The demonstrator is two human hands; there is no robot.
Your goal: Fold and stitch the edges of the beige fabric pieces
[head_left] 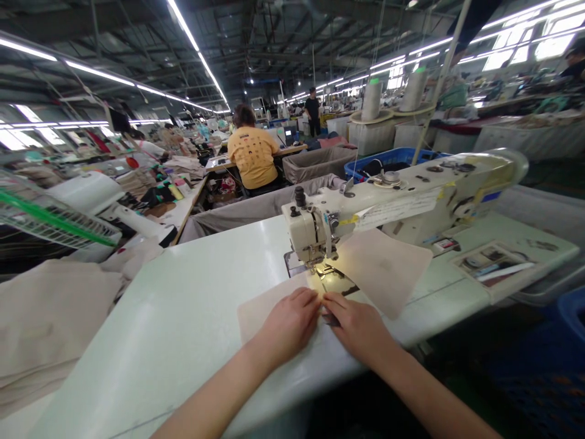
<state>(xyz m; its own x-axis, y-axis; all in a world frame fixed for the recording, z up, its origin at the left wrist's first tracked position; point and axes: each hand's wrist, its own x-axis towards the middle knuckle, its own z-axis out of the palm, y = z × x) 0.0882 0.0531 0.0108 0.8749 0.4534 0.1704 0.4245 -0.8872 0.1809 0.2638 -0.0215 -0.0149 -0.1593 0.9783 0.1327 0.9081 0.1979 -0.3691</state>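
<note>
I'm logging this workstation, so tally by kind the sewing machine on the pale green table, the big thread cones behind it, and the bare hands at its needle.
Sewing machine: 1
Thread cones: 2
Bare hands: 2
Total: 5

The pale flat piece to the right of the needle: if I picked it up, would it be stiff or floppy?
The pale flat piece would probably bend easily, as it looks like thin cloth, though its smooth, unwrinkled lie hints at a little body. It is likely light for its size. Pushed, it might slide rather than roll, since it lies flat and the tabletop looks smooth.
</note>
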